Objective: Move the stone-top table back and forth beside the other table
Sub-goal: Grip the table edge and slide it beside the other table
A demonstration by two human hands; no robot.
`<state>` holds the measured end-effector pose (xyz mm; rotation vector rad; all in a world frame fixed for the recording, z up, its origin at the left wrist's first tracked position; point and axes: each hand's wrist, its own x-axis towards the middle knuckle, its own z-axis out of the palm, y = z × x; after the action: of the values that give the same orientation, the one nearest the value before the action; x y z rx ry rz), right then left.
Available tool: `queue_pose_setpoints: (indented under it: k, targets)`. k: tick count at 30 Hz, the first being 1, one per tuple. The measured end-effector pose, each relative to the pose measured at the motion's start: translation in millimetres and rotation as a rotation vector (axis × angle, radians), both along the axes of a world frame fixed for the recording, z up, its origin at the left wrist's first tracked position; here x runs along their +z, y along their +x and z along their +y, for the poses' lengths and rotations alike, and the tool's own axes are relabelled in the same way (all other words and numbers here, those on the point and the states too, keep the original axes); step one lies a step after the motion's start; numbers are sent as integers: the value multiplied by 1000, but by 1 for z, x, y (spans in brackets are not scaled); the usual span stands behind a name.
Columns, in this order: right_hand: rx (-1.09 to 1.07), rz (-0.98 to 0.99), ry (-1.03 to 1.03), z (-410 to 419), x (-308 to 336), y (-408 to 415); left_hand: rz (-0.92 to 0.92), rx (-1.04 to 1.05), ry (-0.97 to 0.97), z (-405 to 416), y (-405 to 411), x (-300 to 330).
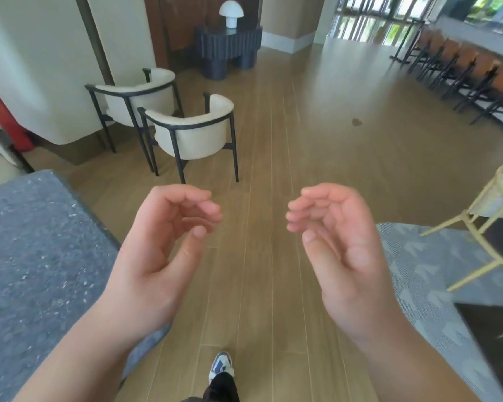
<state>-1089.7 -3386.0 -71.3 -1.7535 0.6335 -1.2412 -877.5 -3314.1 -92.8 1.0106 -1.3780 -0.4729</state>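
Note:
A grey speckled stone-top table [35, 256] fills the left side of the head view, its rounded edge running down toward my left forearm. My left hand [160, 250] hovers just right of that edge, palm turned inward, fingers curled and apart, holding nothing. My right hand [334, 250] mirrors it over the wooden floor, also empty with curled fingers. A dark marbled tabletop [494, 343] shows at the lower right edge; only a corner of it is visible.
Two cream armchairs [192, 132] with black frames stand ahead on the left. A gold-framed chair [488, 221] sits on a grey patterned rug [418, 274] at right. A dark fluted side table with a white lamp [230, 13] stands far back. My shoe [221, 365] is below.

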Motion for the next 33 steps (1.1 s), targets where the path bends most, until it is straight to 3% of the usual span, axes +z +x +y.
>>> queue_pose_setpoints:
  k: [12,19,26,33]
  targets:
    - [10,14,59,-214,-16,67,51,-12,104,-218,74,-3]
    - [135,10,128,-349,-33,95,70,93,179,-330,93,-22]
    - [389,28,135,-487,-28,151,163,303,175,-428,116,-24]
    - [630,83,260,-550,-49,269,281,602,251,-447,184,-45]
